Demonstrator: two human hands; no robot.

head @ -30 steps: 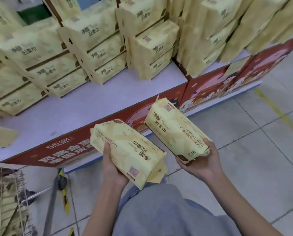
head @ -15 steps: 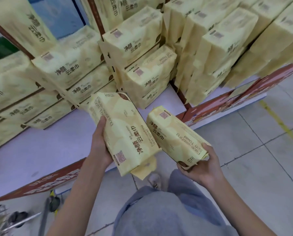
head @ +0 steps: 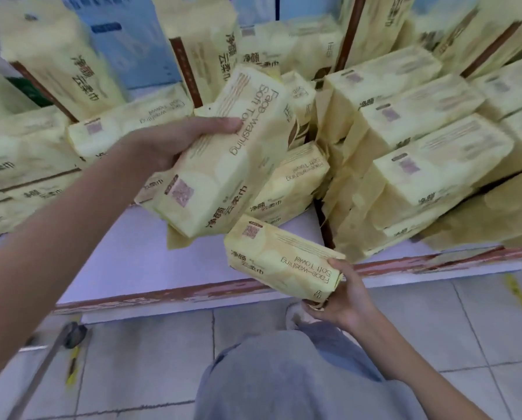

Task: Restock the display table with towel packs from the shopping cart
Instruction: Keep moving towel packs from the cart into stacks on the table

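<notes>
My left hand (head: 175,140) grips a yellow towel pack (head: 232,159) by its side and holds it tilted above the display table (head: 138,268), in front of the middle stack of packs (head: 296,183). My right hand (head: 341,301) holds a second yellow towel pack (head: 281,259) by its near end, low over the table's front edge. The two held packs are apart. The shopping cart shows only as a metal bar (head: 41,368) at lower left.
Stacks of the same yellow packs fill the table at left (head: 26,165) and right (head: 429,165), with upright packs (head: 62,59) behind. A bare white strip of tabletop lies in front. A red banner (head: 168,297) runs along the table edge above the tiled floor (head: 481,322).
My left hand has lifted its pack up and forward over the table toward the middle stack. My right hand has brought its pack forward to the table's edge. The view has moved closer to the display.
</notes>
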